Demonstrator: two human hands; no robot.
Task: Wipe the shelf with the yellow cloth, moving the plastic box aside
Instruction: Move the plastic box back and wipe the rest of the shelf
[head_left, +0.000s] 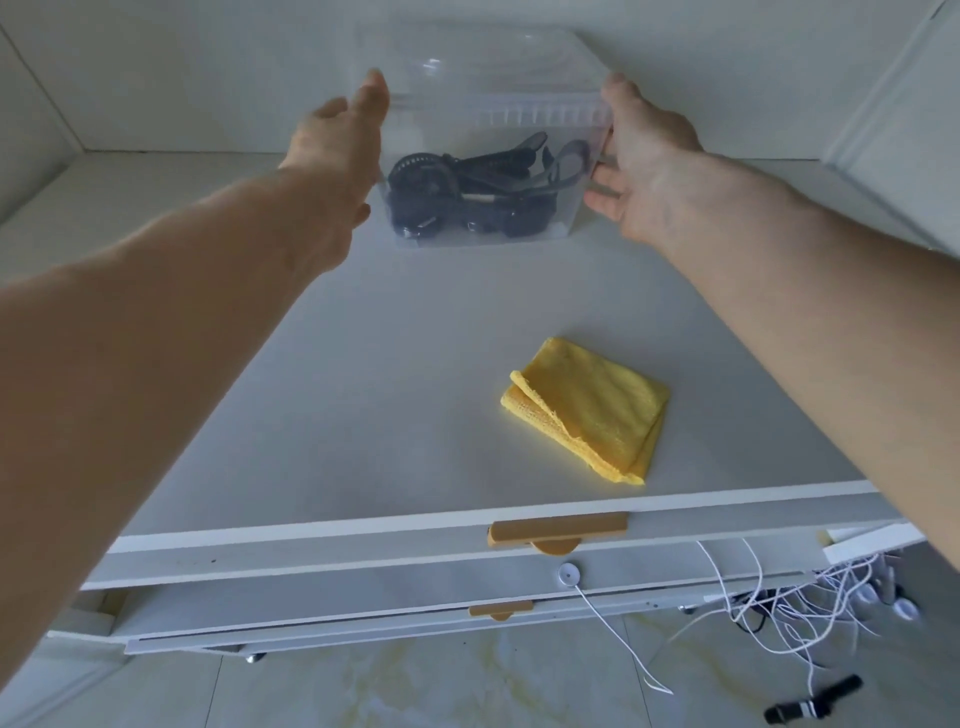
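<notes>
**Shelf item: clear box between two hands, cloth waiting**

Plastic box (480, 145): clear, lidded, sitting at the back of the shelf (363, 364), centred, with dark straps and small black gear (467, 192) showing through its front wall. The left hand (337, 171) is flanking its left side and the right hand (644, 171) its right side, both spread wide with fingers extended. Whether the palms are pressing on the walls cannot be told; no firm hold is showing.

Yellow cloth (587, 410): folded, lying flat on the shelf well in front of the box and toward the right, untouched by either hand.

Risks, as judgement: smooth walls may be slipping under flat palms, so a lift could tilt and let the loose contents shift. Sliding the box toward the right front would be pushing it into the cloth; the left side of the shelf is lying free.

Surroundings: white cabinet walls are closing in the shelf on both sides and behind. Below the front edge, a tan drawer handle (558, 527) is projecting, a second drawer sits lower, and white cables (779, 608) are trailing to the floor on the right, beside a black strap (813, 706).
</notes>
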